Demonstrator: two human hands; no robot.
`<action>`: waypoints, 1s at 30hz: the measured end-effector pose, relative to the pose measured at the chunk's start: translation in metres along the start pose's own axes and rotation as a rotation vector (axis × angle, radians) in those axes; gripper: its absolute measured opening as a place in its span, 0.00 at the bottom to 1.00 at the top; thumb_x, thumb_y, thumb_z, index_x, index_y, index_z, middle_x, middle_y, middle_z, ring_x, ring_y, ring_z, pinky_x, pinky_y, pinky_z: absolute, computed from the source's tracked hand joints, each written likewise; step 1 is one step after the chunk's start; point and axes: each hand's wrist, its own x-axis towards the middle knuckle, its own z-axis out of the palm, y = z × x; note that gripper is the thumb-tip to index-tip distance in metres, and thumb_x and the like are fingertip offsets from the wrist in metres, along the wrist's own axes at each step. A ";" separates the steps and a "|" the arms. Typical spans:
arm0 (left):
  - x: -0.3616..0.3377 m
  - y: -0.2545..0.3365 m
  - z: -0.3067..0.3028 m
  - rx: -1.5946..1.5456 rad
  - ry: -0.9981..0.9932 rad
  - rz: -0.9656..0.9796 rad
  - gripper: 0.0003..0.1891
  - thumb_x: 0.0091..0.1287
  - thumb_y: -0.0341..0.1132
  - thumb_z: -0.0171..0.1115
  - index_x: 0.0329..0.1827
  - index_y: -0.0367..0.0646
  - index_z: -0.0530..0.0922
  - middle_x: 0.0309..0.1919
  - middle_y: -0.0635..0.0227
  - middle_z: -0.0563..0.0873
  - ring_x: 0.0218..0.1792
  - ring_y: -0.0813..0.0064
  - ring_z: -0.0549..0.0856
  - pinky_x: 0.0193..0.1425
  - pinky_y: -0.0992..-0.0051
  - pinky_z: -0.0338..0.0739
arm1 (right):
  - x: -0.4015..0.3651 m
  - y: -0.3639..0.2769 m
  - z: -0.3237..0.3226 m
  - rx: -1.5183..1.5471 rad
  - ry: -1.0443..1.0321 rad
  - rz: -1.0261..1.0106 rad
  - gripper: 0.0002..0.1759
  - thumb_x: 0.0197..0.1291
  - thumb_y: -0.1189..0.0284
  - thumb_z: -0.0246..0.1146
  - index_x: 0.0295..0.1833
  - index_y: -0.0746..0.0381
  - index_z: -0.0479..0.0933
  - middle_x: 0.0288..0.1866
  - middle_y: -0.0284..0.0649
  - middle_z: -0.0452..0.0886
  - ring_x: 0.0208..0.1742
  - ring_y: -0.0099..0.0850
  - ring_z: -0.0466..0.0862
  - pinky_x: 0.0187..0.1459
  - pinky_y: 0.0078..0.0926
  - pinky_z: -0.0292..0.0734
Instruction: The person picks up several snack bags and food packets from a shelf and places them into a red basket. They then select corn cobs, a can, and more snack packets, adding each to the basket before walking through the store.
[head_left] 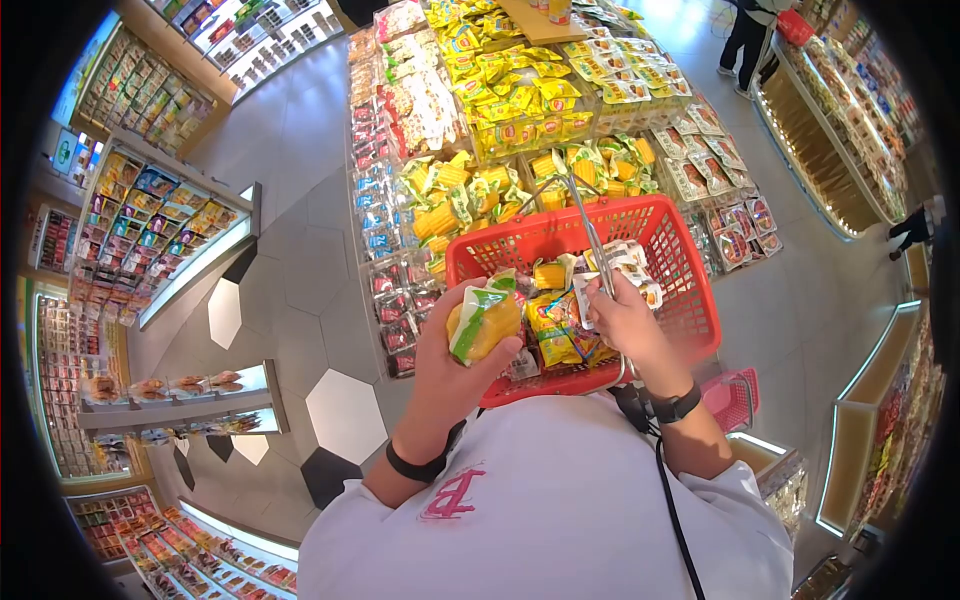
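My left hand [448, 372] is wrapped round a plastic pack of yellow corn [488, 325] with green and white print, held up over the left side of a red shopping basket [690, 290]. The basket's metal handle [592, 232] stands up, and my right hand [632, 318] is closed round it. Below my hands, inside the basket, lie a yellow snack bag [552, 328], another corn pack [549, 275] and several white packets [630, 260]. My left palm hides part of the basket's left side.
Beyond the basket rises a display stand with corn packs [440, 215], yellow bags [500, 75] and white packets [705, 165]. Shelves [160, 225] stand at left, a lit counter [835, 130] at right. A pink basket [735, 400] sits on the floor; a person [745, 45] stands far right.
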 end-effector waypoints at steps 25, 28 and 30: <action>0.010 -0.002 0.008 0.363 -0.133 0.182 0.27 0.55 0.40 0.77 0.54 0.39 0.77 0.45 0.58 0.82 0.46 0.61 0.84 0.51 0.67 0.79 | -0.003 -0.010 0.000 -0.040 0.003 0.010 0.05 0.68 0.70 0.56 0.43 0.60 0.70 0.26 0.27 0.70 0.25 0.16 0.70 0.26 0.18 0.65; 0.008 -0.004 0.008 0.344 -0.128 0.127 0.28 0.53 0.41 0.78 0.54 0.39 0.77 0.44 0.58 0.82 0.46 0.61 0.84 0.50 0.67 0.79 | -0.002 -0.009 -0.001 -0.050 0.011 0.014 0.05 0.68 0.71 0.56 0.44 0.60 0.70 0.25 0.27 0.71 0.24 0.17 0.70 0.26 0.18 0.65; 0.010 -0.004 0.008 0.359 -0.133 0.166 0.29 0.52 0.41 0.79 0.54 0.39 0.77 0.44 0.58 0.83 0.45 0.61 0.84 0.50 0.68 0.78 | -0.002 -0.009 0.000 -0.054 0.018 0.017 0.05 0.68 0.71 0.56 0.44 0.60 0.70 0.25 0.28 0.71 0.24 0.17 0.70 0.25 0.18 0.65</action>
